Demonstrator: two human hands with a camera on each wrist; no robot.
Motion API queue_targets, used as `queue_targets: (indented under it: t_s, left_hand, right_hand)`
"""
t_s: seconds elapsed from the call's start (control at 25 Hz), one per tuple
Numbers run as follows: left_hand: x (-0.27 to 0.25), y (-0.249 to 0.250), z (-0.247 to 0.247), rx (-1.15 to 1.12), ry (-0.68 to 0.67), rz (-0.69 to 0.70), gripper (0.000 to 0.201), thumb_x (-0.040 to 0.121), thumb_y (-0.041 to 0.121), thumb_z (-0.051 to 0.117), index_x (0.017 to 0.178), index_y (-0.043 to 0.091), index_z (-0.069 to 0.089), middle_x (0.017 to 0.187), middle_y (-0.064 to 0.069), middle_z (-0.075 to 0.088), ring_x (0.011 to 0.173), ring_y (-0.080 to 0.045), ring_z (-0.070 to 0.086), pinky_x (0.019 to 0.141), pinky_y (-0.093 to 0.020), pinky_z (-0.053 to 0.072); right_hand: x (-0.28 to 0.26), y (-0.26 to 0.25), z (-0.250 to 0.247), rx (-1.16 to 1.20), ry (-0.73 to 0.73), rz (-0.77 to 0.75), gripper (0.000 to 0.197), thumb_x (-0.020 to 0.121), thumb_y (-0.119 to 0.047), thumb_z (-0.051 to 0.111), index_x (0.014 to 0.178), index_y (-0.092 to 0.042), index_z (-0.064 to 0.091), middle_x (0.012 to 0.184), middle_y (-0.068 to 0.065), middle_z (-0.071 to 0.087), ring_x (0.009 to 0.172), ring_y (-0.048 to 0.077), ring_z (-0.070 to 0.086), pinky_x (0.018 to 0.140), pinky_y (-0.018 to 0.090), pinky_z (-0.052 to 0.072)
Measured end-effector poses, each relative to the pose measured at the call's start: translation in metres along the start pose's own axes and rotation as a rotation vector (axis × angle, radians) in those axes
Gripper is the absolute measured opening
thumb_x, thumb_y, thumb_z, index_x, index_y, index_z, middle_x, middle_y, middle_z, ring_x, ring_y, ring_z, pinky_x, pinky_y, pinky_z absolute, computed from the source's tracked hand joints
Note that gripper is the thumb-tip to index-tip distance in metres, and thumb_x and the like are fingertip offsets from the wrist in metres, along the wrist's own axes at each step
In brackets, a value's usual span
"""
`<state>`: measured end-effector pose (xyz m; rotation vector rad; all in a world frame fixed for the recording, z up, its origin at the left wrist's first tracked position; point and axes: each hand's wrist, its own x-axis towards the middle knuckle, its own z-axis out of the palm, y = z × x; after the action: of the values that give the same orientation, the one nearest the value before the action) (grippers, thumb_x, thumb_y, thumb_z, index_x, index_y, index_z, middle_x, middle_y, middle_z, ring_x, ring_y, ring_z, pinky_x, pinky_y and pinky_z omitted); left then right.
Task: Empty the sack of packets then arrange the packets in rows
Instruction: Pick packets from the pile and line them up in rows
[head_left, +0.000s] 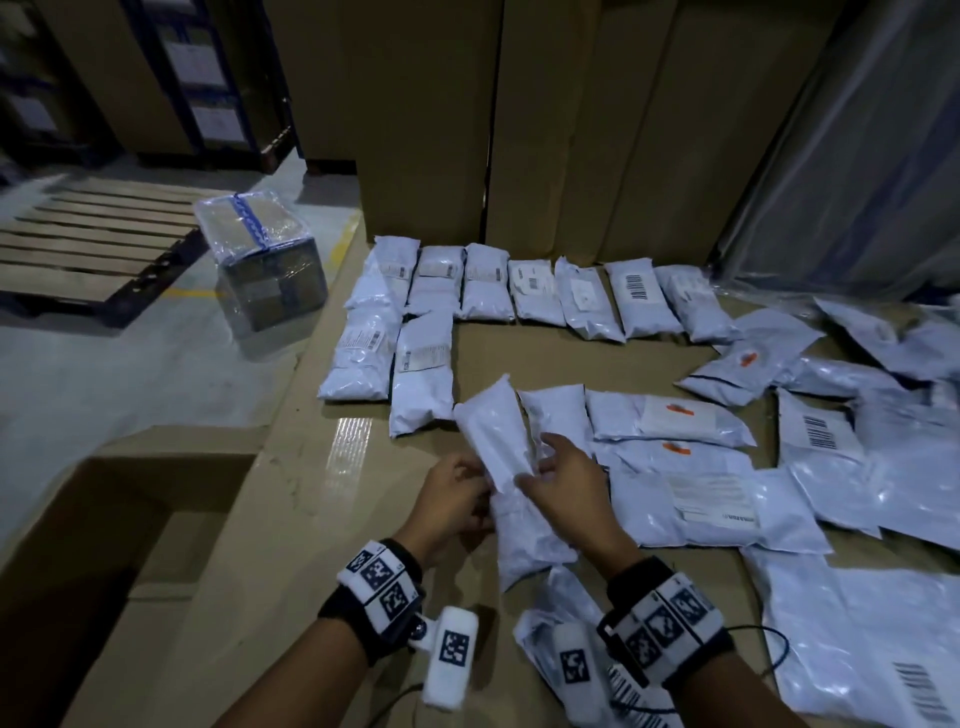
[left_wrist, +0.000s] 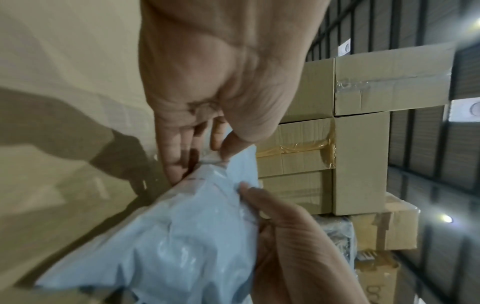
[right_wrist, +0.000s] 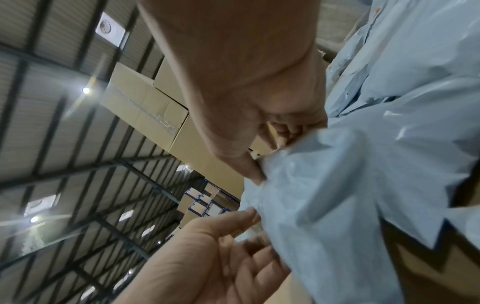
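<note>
Head view, lower centre of the frame: both hands met on 1 pale blue packet (head_left: 493, 434), which was lifted at a tilt above the cardboard work surface (head_left: 582, 358). The left hand (head_left: 451, 501) pinched the packet's near end between thumb and fingers; the right hand (head_left: 563, 480) had its thumb and fingers curled round the same end from the other side. In the left wrist view, the thumb and fingers (left_wrist: 179, 148) closed on the crumpled edge of the plastic, and the right hand's fingers entered from the lower right of the frame, touching the packet. In the right wrist view, the right thumb pressed into the plastic at mid-frame, with the left hand's fingers just below it.

A second packet (head_left: 530, 540) lay under the wrists in the lower centre. A back row (head_left: 524, 288) of 7 packets stood side by side across the upper middle of the frame, against tall cartons (head_left: 493, 119). Below its left end, 2 packets (head_left: 389, 364) began a second row. To the right of the hands, flat mailers (head_left: 675, 415), some with orange marks or barcode labels, lay overlapping; a loose heap (head_left: 883, 374) filled the right edge. Whether a sack lay among them could not be told.

Upper left of the frame: a wooden pallet (head_left: 88, 244) and a film-wrapped box (head_left: 265, 270) stood on the grey floor.
</note>
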<state>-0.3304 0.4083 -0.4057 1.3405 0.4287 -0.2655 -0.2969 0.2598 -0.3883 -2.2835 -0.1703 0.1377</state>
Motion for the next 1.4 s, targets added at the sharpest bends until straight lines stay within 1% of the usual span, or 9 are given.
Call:
queue_targets:
  t_s: [0.08, 0.2, 0.48, 0.64, 0.8, 0.92, 1.04, 1.24, 1.4]
  left_hand:
    - [-0.009, 0.012, 0.004, -0.189, -0.075, -0.042, 0.031, 0.101, 0.028, 0.042, 0.091, 0.005, 0.059, 0.079, -0.014, 0.059, 0.062, -0.021, 0.058, 0.056, -0.029, 0.05]
    - [-0.008, 0.024, 0.003, -0.452, -0.225, -0.081, 0.065, 0.1, 0.052, 0.029, 0.117, -0.001, 0.064, 0.112, -0.021, 0.067, 0.101, -0.033, 0.064, 0.091, -0.043, 0.049]
    - [0.02, 0.039, -0.004, -0.325, -0.025, 0.104, 0.028, 0.097, 0.013, 0.048, 0.106, -0.006, 0.066, 0.105, -0.024, 0.07, 0.097, -0.035, 0.067, 0.088, -0.041, 0.054]
    - [0.056, 0.066, -0.02, 0.097, 0.142, 0.225, 0.022, 0.093, 0.01, 0.05, 0.079, 0.003, 0.066, 0.071, -0.008, 0.064, 0.064, -0.022, 0.058, 0.055, -0.021, 0.046]
    - [0.106, 0.093, -0.05, 0.896, 0.247, 0.525, 0.031, 0.089, 0.021, 0.05, 0.116, 0.008, 0.061, 0.105, -0.008, 0.064, 0.098, -0.025, 0.058, 0.084, -0.034, 0.047]
    - [0.145, 0.096, -0.074, 1.416, 0.103, 0.466, 0.058, 0.088, 0.023, 0.055, 0.142, 0.011, 0.039, 0.141, -0.014, 0.043, 0.135, -0.033, 0.034, 0.108, -0.046, 0.035]
    - [0.173, 0.083, -0.092, 1.572, -0.042, 0.271, 0.075, 0.088, 0.025, 0.06, 0.149, 0.009, 0.02, 0.156, -0.015, 0.019, 0.143, -0.033, 0.018, 0.114, -0.048, 0.028]
    - [0.184, 0.07, -0.097, 1.673, -0.025, 0.275, 0.077, 0.093, 0.031, 0.055, 0.152, 0.012, 0.009, 0.161, -0.013, 0.004, 0.147, -0.031, 0.009, 0.117, -0.053, 0.018]
    - [0.19, 0.07, -0.098, 1.687, -0.113, 0.193, 0.079, 0.097, 0.032, 0.049, 0.153, 0.012, -0.002, 0.161, -0.014, -0.01, 0.149, -0.029, -0.006, 0.117, -0.051, 0.013]
  right_hand:
    - [0.0, -0.008, -0.003, 0.223, 0.07, -0.023, 0.024, 0.09, -0.023, 0.061, 0.086, 0.0, 0.063, 0.074, 0.017, 0.063, 0.07, 0.025, 0.058, 0.066, 0.03, 0.042]
    - [0.005, -0.017, -0.006, 0.473, 0.038, 0.043, 0.021, 0.092, -0.005, 0.053, 0.083, -0.005, 0.072, 0.077, 0.008, 0.069, 0.073, 0.019, 0.061, 0.072, 0.027, 0.046]
    - [0.032, -0.009, -0.001, 0.413, 0.09, 0.172, 0.033, 0.084, -0.026, 0.07, 0.114, -0.023, 0.057, 0.106, 0.003, 0.07, 0.093, 0.015, 0.066, 0.086, 0.041, 0.055]
    - [0.065, -0.025, -0.002, 0.363, 0.123, 0.076, 0.041, 0.084, -0.023, 0.071, 0.118, -0.025, 0.048, 0.103, 0.005, 0.068, 0.091, 0.018, 0.065, 0.074, 0.031, 0.053]
    - [0.118, -0.037, 0.003, 0.215, 0.168, 0.014, 0.042, 0.084, -0.021, 0.071, 0.119, -0.019, 0.049, 0.103, 0.005, 0.064, 0.092, 0.022, 0.061, 0.07, 0.025, 0.042]
    - [0.158, -0.041, 0.01, 0.112, 0.155, 0.006, 0.042, 0.085, -0.018, 0.069, 0.122, -0.014, 0.051, 0.098, 0.002, 0.06, 0.086, 0.017, 0.056, 0.068, 0.023, 0.04]
    - [0.184, -0.031, 0.027, 0.004, 0.041, 0.063, 0.045, 0.088, -0.009, 0.061, 0.131, -0.012, 0.047, 0.112, 0.011, 0.064, 0.091, 0.02, 0.058, 0.068, 0.022, 0.042]
    - [0.195, -0.012, 0.061, -0.439, -0.057, 0.003, 0.059, 0.09, -0.021, 0.05, 0.145, -0.013, 0.031, 0.152, 0.02, 0.024, 0.134, 0.038, 0.033, 0.109, 0.041, 0.035]
    - [0.197, 0.001, 0.085, -0.719, -0.303, -0.201, 0.08, 0.083, -0.054, -0.001, 0.153, -0.015, 0.005, 0.161, 0.013, -0.007, 0.148, 0.034, -0.004, 0.119, 0.047, 0.013]
